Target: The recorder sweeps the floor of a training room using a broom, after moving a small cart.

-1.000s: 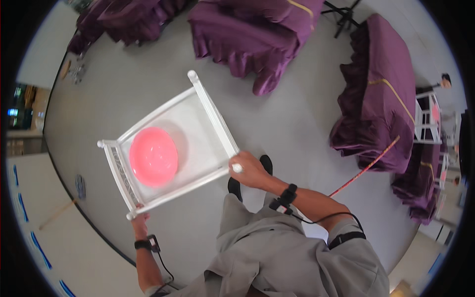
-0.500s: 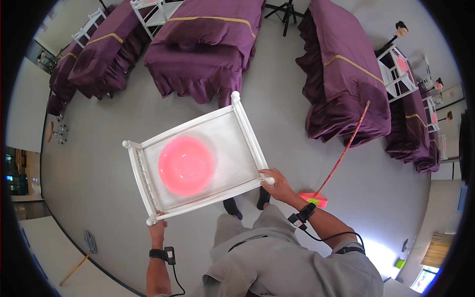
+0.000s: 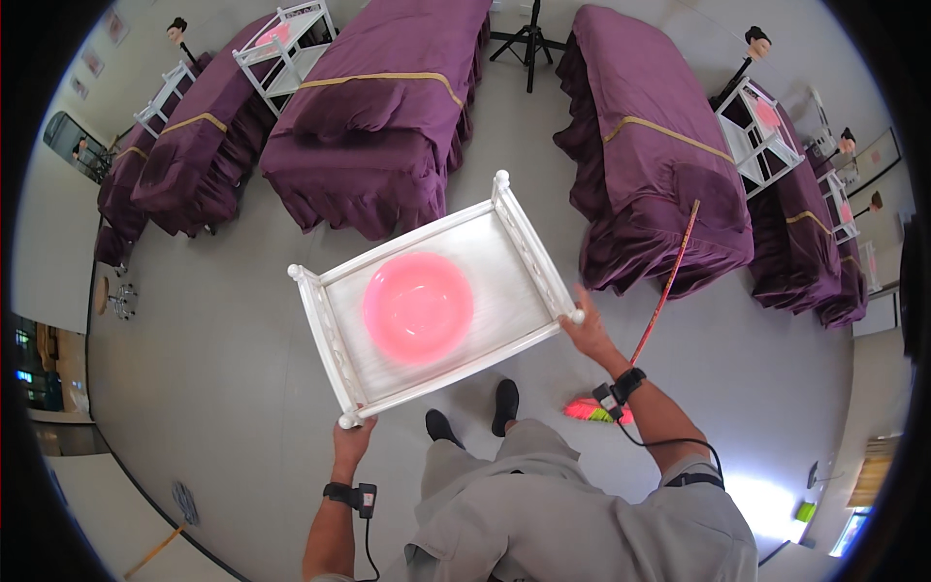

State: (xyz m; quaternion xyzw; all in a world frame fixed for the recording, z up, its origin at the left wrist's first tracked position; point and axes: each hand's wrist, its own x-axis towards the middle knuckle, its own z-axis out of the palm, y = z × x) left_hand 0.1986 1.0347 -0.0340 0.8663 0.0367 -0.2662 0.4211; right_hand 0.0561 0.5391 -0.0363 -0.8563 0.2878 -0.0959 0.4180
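Observation:
A white trolley (image 3: 490,291) with railed ends and round corner knobs stands in front of me, tilted in view. On its top sits a round pink basin (image 3: 418,308), toward the left end; nothing shows inside. My left hand (image 3: 353,444) is closed around the near left corner post, its fingers partly hidden under the knob. At the near right corner, my right hand (image 3: 592,335) grips the post beside the knob, with a finger pointing up along the outside. The trolley's legs and lower part are hidden beneath its top.
Beds with purple covers (image 3: 369,184) line the far side, another purple bed (image 3: 659,194) at right. A broom (image 3: 667,291) leans there, its pink head (image 3: 585,409) on the floor. A mop (image 3: 184,504) lies at lower left. A black tripod (image 3: 530,44) stands between beds.
The trolley, with the basin on it and both my hands at its corners, has shifted right in view. The beds appear lower and slightly further left as my view moved.

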